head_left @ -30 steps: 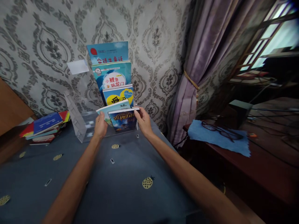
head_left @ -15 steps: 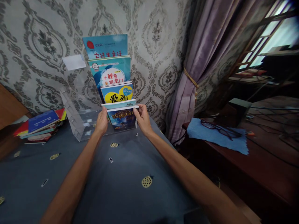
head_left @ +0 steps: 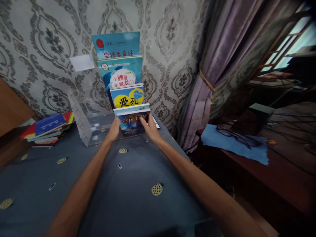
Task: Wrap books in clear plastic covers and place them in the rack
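A dark blue book (head_left: 132, 124) with golden lettering stands at the front of a clear stepped rack (head_left: 82, 126). My left hand (head_left: 113, 131) presses its left edge, fingers mostly hidden behind or along the side. On the right edge, my right hand (head_left: 151, 129) grips it with the thumb on the front cover. Just behind is a book with a pale blue top edge (head_left: 130, 108). Higher up stand a yellow-and-blue book (head_left: 127, 98), a teal book with a round white title patch (head_left: 123, 77) and a blue book (head_left: 116, 42) at the back.
A stack of books (head_left: 50, 126) lies to the left on the dark patterned tablecloth (head_left: 123, 197). A flat object with a pale face (head_left: 156, 122) shows beside my right hand. Glasses (head_left: 238, 137) rest on a blue cloth (head_left: 232, 148) on the brown desk, right of the purple curtain (head_left: 204, 98).
Both hands have slid lower along the dark blue book's sides. My right thumb has moved from its top edge onto the cover. The view has shifted slightly.
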